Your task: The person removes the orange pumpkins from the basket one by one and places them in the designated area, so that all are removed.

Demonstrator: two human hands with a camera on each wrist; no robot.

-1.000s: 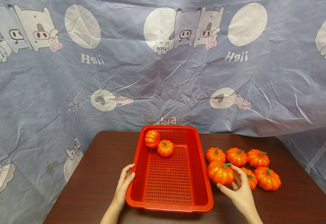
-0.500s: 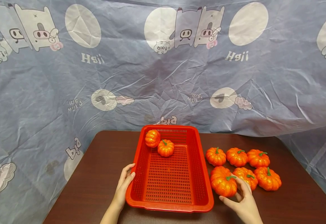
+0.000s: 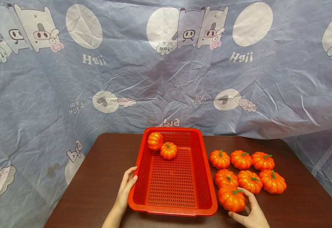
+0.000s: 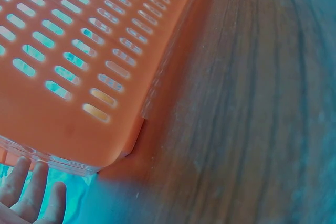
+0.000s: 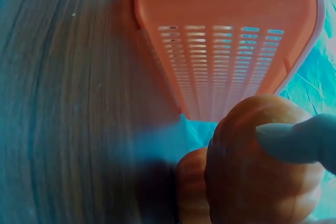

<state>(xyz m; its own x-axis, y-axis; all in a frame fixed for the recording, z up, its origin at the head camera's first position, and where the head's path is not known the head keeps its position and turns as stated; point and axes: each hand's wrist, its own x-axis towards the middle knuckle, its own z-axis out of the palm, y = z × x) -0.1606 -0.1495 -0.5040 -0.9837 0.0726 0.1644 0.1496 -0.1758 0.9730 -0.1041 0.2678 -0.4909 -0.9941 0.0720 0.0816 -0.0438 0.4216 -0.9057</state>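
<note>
The basket (image 3: pixel 172 211) is standing near the middle of the bench (image 3: pixel 97 177), hiding part of its far edge. Inside, one pumpkin (image 3: pixel 155 141) is sitting in the far left corner; a second (image 3: pixel 168 151) is lying just right of it, slightly nearer. Between basket and the bench's right edge, six pumpkins are forming a back row (image 3: pixel 241 160) and a front row (image 3: pixel 250 182), three each. The right grip (image 3: pixel 254 212) is holding a seventh (image 3: pixel 231 199) before the front row's leftmost. The left grip (image 3: pixel 124 190) is holding the basket's left rim. Behind the far edge, a cloth (image 3: pixel 166 79) is hanging.
</note>
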